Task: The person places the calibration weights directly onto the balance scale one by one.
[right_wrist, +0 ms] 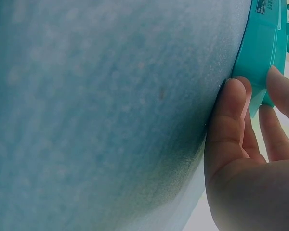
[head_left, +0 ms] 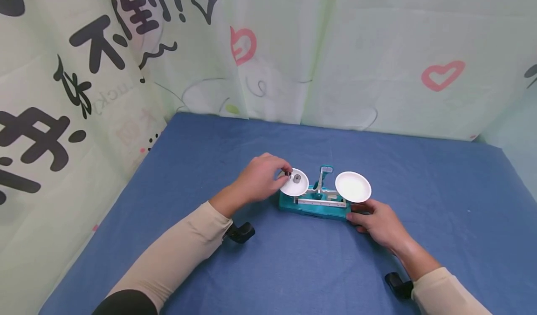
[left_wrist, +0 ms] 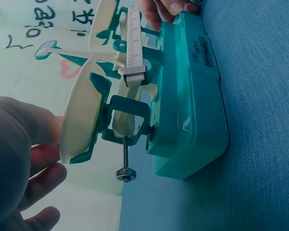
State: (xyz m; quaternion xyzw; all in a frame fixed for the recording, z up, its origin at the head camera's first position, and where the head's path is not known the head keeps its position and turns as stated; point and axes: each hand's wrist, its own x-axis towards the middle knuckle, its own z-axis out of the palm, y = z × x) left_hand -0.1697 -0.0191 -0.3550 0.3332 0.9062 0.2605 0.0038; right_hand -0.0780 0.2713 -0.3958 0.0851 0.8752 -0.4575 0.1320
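A teal balance scale (head_left: 320, 208) with two white pans stands on the blue cloth. Over the near edge of its left pan (head_left: 289, 190), my left hand (head_left: 262, 177) pinches a small dark metal weight (head_left: 287, 173). Another small grey weight (head_left: 297, 178) stands on that same pan. The right pan (head_left: 353, 187) bears nothing. At the scale's right end, my right hand (head_left: 377, 222) holds the base (right_wrist: 260, 53) between thumb and fingers. In the left wrist view, the pan (left_wrist: 82, 110) hides the weights, while the beam with its ruler (left_wrist: 134, 41) shows from the side.
The blue cloth (head_left: 268, 268) covers the table. Behind and to the left hangs a pale curtain (head_left: 369, 63) with dark lettering and pink hearts. Black wrist mounts (head_left: 241, 233) sit below both sleeves.
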